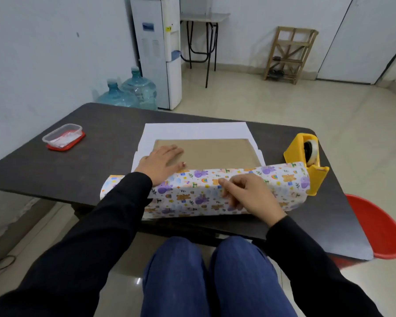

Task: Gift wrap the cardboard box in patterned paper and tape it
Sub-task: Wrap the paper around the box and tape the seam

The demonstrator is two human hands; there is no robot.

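Head view: the left hand (161, 163) lies flat on the cardboard box (210, 152), its fingers (174, 149) straight and close together, pressing the brown top near the box's left end. Just beneath that wrist, the patterned paper (192, 191) curls up from the near side of the box, its printed face outward. The paper's white underside spreads out on the bench (96, 136) beyond and to either side of the left fingertips.

The right hand (246, 195) sits on the raised fold of paper, to the right of the left hand. Its fingers (226, 193) are curled narrow, and with the thumb they hold the paper against the box's near edge.

Beyond the right knuckles and off to their right, a yellow tape dispenser (306, 161) stands touching the paper's right end. Well to the left of the left fingers, a clear container (63, 135) on a red lid rests on the bench. A red tub (380, 227) shows past the bench's right edge.
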